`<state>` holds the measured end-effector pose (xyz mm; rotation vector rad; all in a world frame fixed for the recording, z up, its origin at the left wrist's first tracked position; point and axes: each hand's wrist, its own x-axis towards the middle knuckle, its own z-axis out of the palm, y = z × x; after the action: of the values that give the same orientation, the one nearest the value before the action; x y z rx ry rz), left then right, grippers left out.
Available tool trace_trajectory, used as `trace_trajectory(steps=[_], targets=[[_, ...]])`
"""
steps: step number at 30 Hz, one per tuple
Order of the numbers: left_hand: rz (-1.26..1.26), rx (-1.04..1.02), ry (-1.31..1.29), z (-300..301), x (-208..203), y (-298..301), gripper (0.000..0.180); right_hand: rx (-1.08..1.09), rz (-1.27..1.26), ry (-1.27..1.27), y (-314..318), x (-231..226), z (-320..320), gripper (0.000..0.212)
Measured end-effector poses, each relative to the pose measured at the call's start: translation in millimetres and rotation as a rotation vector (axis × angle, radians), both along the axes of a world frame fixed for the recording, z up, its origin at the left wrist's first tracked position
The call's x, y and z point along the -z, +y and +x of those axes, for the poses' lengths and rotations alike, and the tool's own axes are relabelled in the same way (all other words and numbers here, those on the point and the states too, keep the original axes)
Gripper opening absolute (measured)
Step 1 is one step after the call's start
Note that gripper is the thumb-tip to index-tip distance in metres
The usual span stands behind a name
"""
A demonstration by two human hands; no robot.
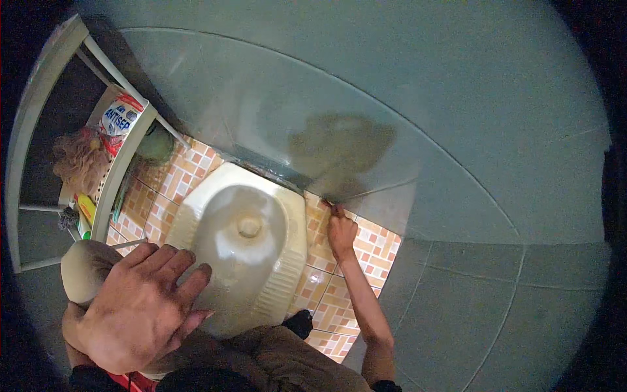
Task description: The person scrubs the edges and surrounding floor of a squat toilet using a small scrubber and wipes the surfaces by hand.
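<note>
My right arm reaches down past the squat toilet point(297, 238) to the tiled floor point(317, 287). At its end, my right hand point(342, 234) is closed, fingertips low by the foot of the grey wall. Something small and dark shows at those fingertips, too small to name. Close to the camera, my left hand point(147, 307) hangs beside my bent left knee point(85, 269). Its back faces up, the fingers loosely bent and the thumb apart, with nothing seen in them. The cream toilet bowl lies between my two hands, with some water in it.
A corner shelf rack point(127, 157) stands at the left, bearing a red-and-white packet point(123, 117), a brown mesh bath puff point(81, 157) and a yellow bottle point(86, 208). A wet dark patch point(339, 147) marks the grey wall point(457, 98). A dark foot covering point(299, 323) is beside the toilet.
</note>
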<state>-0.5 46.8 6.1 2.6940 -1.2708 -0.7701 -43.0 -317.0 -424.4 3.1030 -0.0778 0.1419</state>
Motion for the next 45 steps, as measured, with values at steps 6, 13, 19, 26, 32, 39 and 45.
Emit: trace_trajectory(steps=[6,13,19,26,32,39,45], targets=[[0.004,0.02,-0.013,-1.0,0.5,4.3,0.056,-0.032,0.03,-0.062,-6.3,-6.5,-2.8,0.035],[-0.005,0.034,-0.041,-2.8,3.6,2.0,0.056,-0.159,0.053,-0.14,11.9,32.1,37.8,0.044],[-0.002,0.004,-0.04,-3.5,6.6,3.0,0.054,-0.312,0.084,-0.148,25.2,11.9,49.7,0.028],[0.022,0.065,-0.086,-0.6,3.0,7.1,0.046,-0.008,0.162,-0.083,-22.4,-1.9,-15.0,0.044],[-0.005,0.092,-0.099,1.8,-3.6,4.9,0.043,0.153,0.067,-0.068,-41.2,-8.5,-40.0,0.038],[0.028,0.12,-0.02,0.3,-0.3,5.4,0.047,-0.114,0.112,-0.065,-0.5,-3.7,13.7,0.046],[0.073,0.137,-0.011,-1.5,5.3,3.5,0.048,-0.374,0.242,-0.235,28.3,14.2,56.3,0.034]])
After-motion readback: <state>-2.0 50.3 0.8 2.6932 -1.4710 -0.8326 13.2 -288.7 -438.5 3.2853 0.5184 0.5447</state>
